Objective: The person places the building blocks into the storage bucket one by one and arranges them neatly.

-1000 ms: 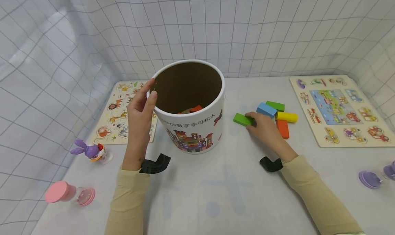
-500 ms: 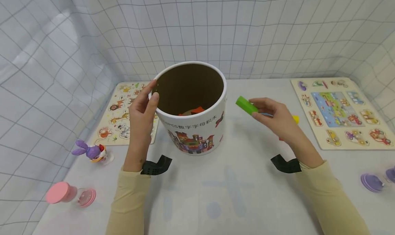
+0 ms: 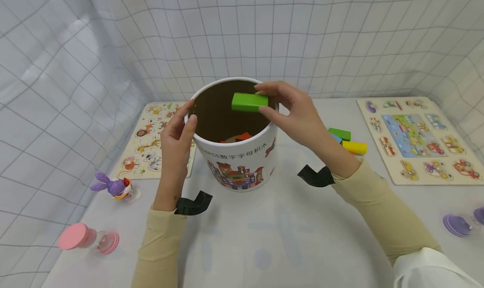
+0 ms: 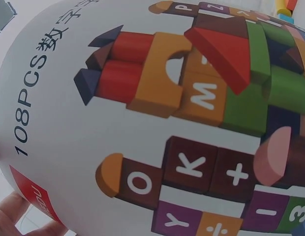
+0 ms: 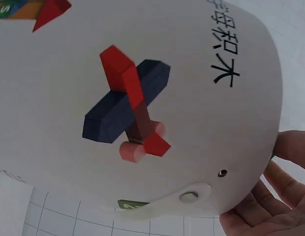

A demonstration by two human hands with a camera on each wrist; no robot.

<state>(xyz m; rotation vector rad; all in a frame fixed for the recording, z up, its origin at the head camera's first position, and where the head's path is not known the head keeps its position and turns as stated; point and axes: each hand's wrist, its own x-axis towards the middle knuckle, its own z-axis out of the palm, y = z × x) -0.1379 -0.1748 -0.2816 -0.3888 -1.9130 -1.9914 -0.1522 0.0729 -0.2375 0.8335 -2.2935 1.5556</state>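
Observation:
A white bucket (image 3: 238, 162) printed with toy-block pictures stands upright in the middle of the table. My left hand (image 3: 177, 138) grips its left rim, thumb outside and fingers over the edge. Above the bucket's opening, a green block (image 3: 249, 102) is pinched between the thumb and fingers of my right hand (image 3: 296, 111). Down inside the bucket some red-orange blocks (image 3: 243, 136) show; the rest of the bottom is hidden. Both wrist views are filled mostly by the bucket's printed wall (image 4: 133, 132), with the right hand (image 5: 275, 196) at its rim in the right wrist view.
Right of the bucket lie a green block (image 3: 339, 134), a yellow cylinder (image 3: 354, 147) and a partly hidden blue block. Puzzle boards lie at left (image 3: 141, 153) and right (image 3: 416, 132). A purple rabbit toy (image 3: 114, 187) and a pink-lidded container (image 3: 77, 236) stand at left.
My right hand has picked the green block up off the table and carried it left and up, over the bucket's mouth. The left hand has kept its grip on the rim.

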